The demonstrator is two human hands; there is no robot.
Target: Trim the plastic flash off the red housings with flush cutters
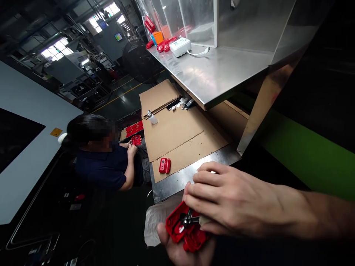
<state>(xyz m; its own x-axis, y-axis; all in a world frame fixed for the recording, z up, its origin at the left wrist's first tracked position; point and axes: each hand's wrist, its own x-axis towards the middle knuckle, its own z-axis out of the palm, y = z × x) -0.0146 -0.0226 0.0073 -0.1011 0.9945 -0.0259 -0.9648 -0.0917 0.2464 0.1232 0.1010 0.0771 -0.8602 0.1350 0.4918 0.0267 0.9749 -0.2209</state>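
Note:
My left hand (177, 251) is palm up at the bottom, with its fingers and thumb around a red plastic housing (173, 225). The housing shows a hollow inside and a rounded part at its lower edge. Above it my right hand (219, 195) is closed, with its fingers bent over a dark metal tool (188, 221). The tool's shiny rounded end is inside the housing; its exact kind and its handle are hidden by the fingers. A crumpled whitish sheet (152, 225) lies behind the housing, beside my left hand.
A cardboard-covered metal table (177, 136) bears another red housing (165, 165), a small bottle (152, 117) and a phone (173, 105). The metal shelf (222, 74) above holds a white box (180, 46) and red parts. At left sits a co-worker (102, 166) handling a red part.

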